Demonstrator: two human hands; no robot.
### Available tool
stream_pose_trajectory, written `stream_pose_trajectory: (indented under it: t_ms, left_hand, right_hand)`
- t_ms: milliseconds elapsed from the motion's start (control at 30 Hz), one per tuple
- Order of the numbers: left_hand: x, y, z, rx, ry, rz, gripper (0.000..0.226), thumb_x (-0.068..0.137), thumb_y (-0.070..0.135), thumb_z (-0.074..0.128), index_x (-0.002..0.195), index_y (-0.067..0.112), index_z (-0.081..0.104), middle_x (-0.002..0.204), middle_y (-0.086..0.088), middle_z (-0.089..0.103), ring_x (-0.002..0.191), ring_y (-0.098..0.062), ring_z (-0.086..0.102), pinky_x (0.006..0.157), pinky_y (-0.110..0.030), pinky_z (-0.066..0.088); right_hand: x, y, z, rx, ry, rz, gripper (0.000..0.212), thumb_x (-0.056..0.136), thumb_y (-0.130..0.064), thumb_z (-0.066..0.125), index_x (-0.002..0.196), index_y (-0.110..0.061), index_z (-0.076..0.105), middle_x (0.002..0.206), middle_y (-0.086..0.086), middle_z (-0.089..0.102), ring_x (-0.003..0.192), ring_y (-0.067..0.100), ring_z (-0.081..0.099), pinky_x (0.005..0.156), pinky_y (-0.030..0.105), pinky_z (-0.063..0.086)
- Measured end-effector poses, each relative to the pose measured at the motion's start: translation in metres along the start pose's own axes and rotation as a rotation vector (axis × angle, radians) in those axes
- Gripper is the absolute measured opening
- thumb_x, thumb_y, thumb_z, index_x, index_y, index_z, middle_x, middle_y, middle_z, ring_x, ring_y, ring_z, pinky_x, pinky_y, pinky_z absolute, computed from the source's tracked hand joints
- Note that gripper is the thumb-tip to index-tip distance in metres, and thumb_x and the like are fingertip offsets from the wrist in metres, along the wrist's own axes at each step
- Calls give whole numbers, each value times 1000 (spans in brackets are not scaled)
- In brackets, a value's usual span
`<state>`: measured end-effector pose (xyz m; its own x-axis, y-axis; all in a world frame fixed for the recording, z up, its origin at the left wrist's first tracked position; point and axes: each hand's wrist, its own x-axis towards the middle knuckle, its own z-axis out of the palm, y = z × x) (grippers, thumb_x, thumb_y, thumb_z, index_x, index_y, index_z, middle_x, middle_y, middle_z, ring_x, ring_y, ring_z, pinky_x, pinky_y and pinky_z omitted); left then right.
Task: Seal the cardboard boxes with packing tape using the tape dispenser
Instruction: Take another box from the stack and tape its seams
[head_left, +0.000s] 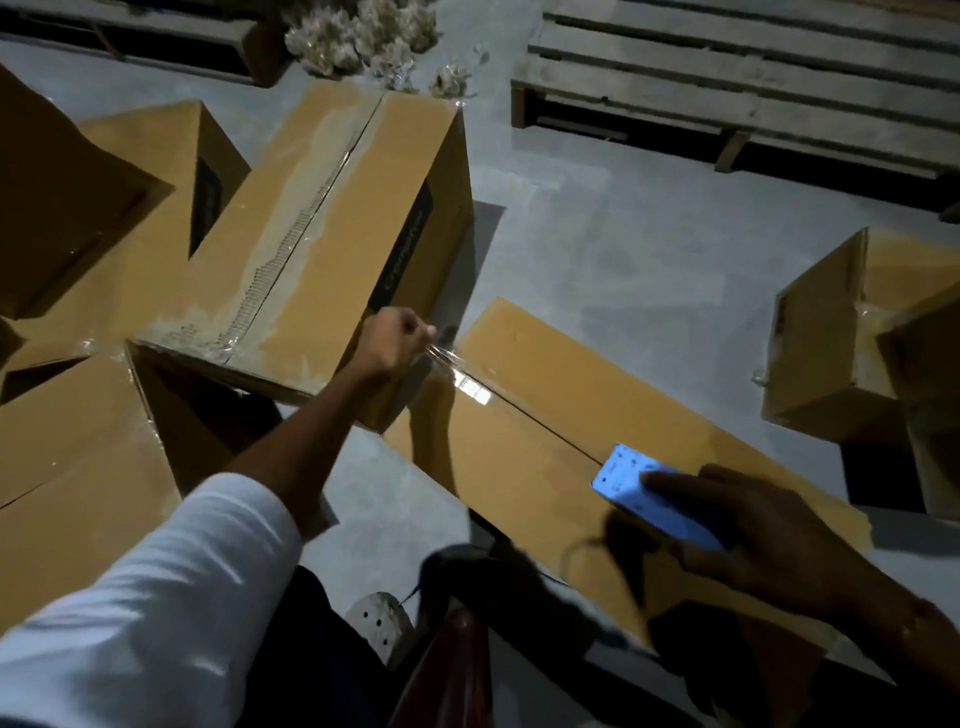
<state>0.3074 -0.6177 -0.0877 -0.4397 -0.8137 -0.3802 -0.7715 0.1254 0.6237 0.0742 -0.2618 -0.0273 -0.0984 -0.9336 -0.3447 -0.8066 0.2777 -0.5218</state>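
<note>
A long cardboard box (561, 384) lies in front of me, its two top flaps meeting in a dark seam. My left hand (392, 340) pinches the end of a clear tape strip (467, 382) at the box's far-left end, fingers curled. The tape gleams along the seam toward my right hand (753, 530), which grips a blue tape dispenser (649, 493) pressed on the box top near the seam. A dark cord or strap hangs below that hand.
A taped cardboard box (332, 223) stands just left of my left hand, with more boxes (78, 441) stacked at the far left. Another box (841, 332) sits at the right. Wooden pallets (727, 78) and crumpled plastic (363, 36) lie on the grey floor beyond.
</note>
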Motion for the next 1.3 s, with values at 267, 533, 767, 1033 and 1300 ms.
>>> stream_pose_trajectory:
  t_ms: [267, 533, 767, 1033, 1300]
  left_hand:
    - [19, -23, 26, -126, 48, -99, 20, 96, 3, 57, 81, 16, 61, 76, 0, 61, 68, -12, 58, 55, -18, 48]
    - [31, -27, 40, -97, -49, -65, 6, 99, 5, 59, 101, 7, 65, 102, -8, 66, 91, -15, 64, 73, -20, 55]
    - [37, -33, 47, -209, -39, -179, 17, 97, 5, 56, 87, 13, 67, 102, -8, 67, 100, -24, 66, 80, -34, 57]
    - [38, -36, 51, -323, -41, -244, 16, 97, 10, 57, 86, 18, 64, 96, 0, 64, 91, -15, 62, 64, -24, 48]
    - [38, -40, 60, -21, 68, -93, 14, 96, 9, 60, 88, 20, 66, 94, 1, 65, 87, -10, 59, 63, -12, 44]
  right_hand:
    - [33, 5, 20, -81, -76, 62, 72, 71, -69, 56, 137, -42, 53, 112, -8, 66, 93, 12, 64, 71, 25, 43]
    - [39, 12, 24, -69, -166, 147, 89, 61, -81, 36, 140, -43, 48, 104, -12, 59, 92, 11, 62, 74, 29, 51]
    - [42, 12, 29, -83, -183, 162, 76, 70, -72, 54, 140, -44, 48, 98, -16, 54, 87, 7, 59, 69, 24, 48]
    - [45, 15, 34, -48, -177, 166, 69, 78, -55, 71, 142, -42, 48, 100, -14, 55, 87, 8, 59, 72, 27, 50]
    - [51, 15, 42, -100, -196, 184, 68, 81, -57, 68, 143, -44, 44, 103, -11, 52, 93, 13, 60, 74, 28, 48]
